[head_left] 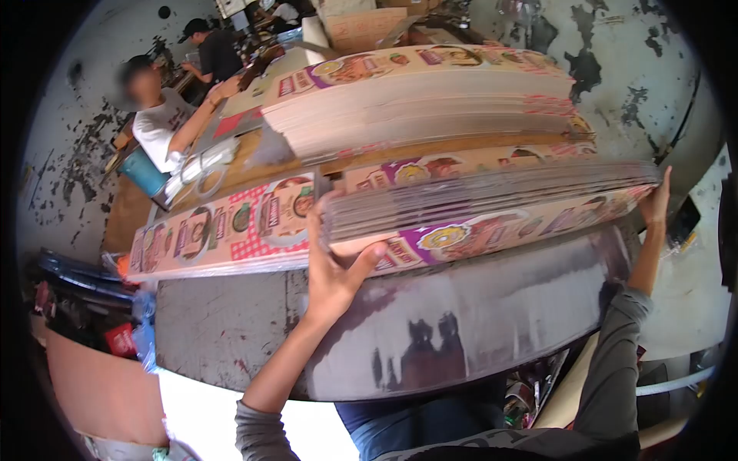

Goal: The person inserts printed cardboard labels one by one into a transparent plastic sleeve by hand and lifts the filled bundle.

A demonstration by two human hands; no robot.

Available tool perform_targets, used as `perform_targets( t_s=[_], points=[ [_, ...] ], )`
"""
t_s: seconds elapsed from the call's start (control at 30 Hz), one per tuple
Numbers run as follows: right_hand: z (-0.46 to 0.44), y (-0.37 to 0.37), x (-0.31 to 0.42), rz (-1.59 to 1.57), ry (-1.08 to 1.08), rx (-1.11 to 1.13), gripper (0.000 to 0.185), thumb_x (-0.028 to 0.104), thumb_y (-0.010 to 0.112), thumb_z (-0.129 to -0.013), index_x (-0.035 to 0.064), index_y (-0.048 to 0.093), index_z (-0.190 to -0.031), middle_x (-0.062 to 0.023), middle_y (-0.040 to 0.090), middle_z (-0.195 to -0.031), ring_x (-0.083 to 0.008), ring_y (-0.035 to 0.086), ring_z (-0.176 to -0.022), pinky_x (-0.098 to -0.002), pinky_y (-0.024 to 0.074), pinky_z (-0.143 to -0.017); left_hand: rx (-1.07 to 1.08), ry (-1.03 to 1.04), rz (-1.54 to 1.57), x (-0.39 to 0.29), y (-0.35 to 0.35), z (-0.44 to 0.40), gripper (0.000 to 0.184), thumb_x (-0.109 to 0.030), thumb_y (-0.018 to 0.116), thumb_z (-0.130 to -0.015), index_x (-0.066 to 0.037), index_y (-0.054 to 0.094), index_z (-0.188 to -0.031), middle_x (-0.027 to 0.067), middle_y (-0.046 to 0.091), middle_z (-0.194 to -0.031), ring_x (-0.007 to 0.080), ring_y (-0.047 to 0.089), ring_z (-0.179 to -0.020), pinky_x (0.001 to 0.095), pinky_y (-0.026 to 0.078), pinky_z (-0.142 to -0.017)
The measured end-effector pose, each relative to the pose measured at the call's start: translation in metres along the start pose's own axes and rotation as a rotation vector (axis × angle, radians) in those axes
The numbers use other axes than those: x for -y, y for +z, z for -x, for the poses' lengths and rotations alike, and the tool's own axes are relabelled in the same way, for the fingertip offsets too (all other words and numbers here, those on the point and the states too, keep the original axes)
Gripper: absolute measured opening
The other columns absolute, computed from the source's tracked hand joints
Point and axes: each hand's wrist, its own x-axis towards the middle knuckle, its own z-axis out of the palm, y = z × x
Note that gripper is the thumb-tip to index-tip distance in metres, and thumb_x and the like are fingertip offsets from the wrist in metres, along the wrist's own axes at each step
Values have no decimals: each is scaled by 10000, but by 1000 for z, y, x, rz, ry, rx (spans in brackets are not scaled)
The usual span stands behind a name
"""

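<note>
Between my two hands is a long stack of printed cardboard sheets (492,223), its layered edges facing up and a food-printed face turned toward me. My left hand (334,273) grips the stack's left end, thumb on the printed face and fingers behind. At the far right end my right hand (656,201) holds the other end, its fingers partly hidden. Just behind lies another printed sheet stack (430,170), partly covered by the held one. Below is the grey metal tabletop (461,323), shiny and stained.
A tall stack of printed sheets (430,100) stands at the back on the wooden table (123,219). A lower printed stack (223,223) lies at left. A person in a white shirt (157,127) and another in black (219,54) are beyond. A blue-green bucket (144,173) stands at left.
</note>
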Motion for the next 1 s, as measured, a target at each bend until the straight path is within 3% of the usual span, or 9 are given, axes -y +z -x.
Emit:
perform_targets(
  t_s=[0.1, 0.17, 0.23, 0.3, 0.4, 0.5, 0.7, 0.9, 1.0],
  points=[
    [-5, -9, -6, -50, 18, -4, 566, 498, 482, -861, 23, 492, -1168, -83, 579, -1079, -198, 560, -978, -337, 457, -801, 5, 203, -29, 7, 2, 1, 802, -47, 681, -761, -68, 132, -1345, 149, 357, -1259, 214, 477, -1085, 310, 417, -901],
    [15, 13, -3, -30, 48, 54, 556, 492, 483, -863, 28, 489, -1171, -86, 578, -1085, -200, 560, -986, -343, 455, -814, 6, 180, 85, 5, 10, 1, 855, -41, 669, -768, -84, 60, -1367, 150, 305, -1287, 226, 455, -1109, 312, 413, -902],
    [12, 14, -2, -13, 84, 129, 547, 485, 484, -865, 33, 486, -1174, -88, 577, -1091, -201, 561, -993, -348, 453, -828, -70, 161, -157, 4, 8, -2, 848, -37, 659, -777, -83, 49, -1365, 153, 316, -1271, 219, 447, -1116, 310, 410, -899],
    [2, 5, -9, 66, 51, 129, 596, 506, 459, -867, -18, 506, -1148, -140, 572, -1126, -248, 560, -1024, -374, 421, -905, -94, 165, -7, 4, 11, -5, 788, -32, 656, -781, -74, 107, -1345, 147, 359, -1228, 201, 476, -1072, 299, 413, -888],
    [0, 7, -14, 197, 15, -32, 619, 541, 480, -843, -8, 518, -1128, -128, 583, -1106, -221, 575, -990, -345, 443, -872, -189, 42, -16, 2, 8, -4, 618, -29, 653, -783, -56, 247, -1249, 117, 466, -1091, 181, 515, -993, 305, 423, -881],
    [-1, 7, -18, 180, 9, -64, 647, 591, 483, -817, 4, 545, -1083, -100, 607, -1042, -198, 588, -941, -329, 465, -828, -121, 37, -9, -1, 1, 2, 595, -64, 659, -790, -51, 263, -1234, 106, 493, -1062, 171, 534, -959, 299, 450, -848],
    [2, 1, -3, 120, -45, -58, 675, 570, 471, -837, -7, 457, -1186, -114, 563, -1097, -240, 541, -1023, -365, 400, -904, -8, 30, 76, -6, -6, 2, 552, -92, 660, -797, -45, 301, -1213, 92, 525, -1027, 138, 546, -913, 255, 474, -775],
    [-2, 22, -10, 133, -96, -68, 632, 564, 486, -829, 4, 529, -1118, -104, 595, -1058, -226, 569, -973, -365, 417, -886, -141, 13, -25, 9, 1, 1, 595, -108, 662, -797, -28, 263, -1231, 92, 538, -1009, 124, 540, -891, 229, 456, -717],
    [13, 51, -9, 181, -134, -136, 623, 540, 505, -831, 12, 501, -1160, -104, 589, -1073, -223, 568, -981, -361, 423, -882, -169, 25, 44, 13, 2, 2, 711, -190, 658, -806, -9, 178, -1299, 136, 478, -1116, 150, 490, -1000, 232, 408, -811]
  ],
)
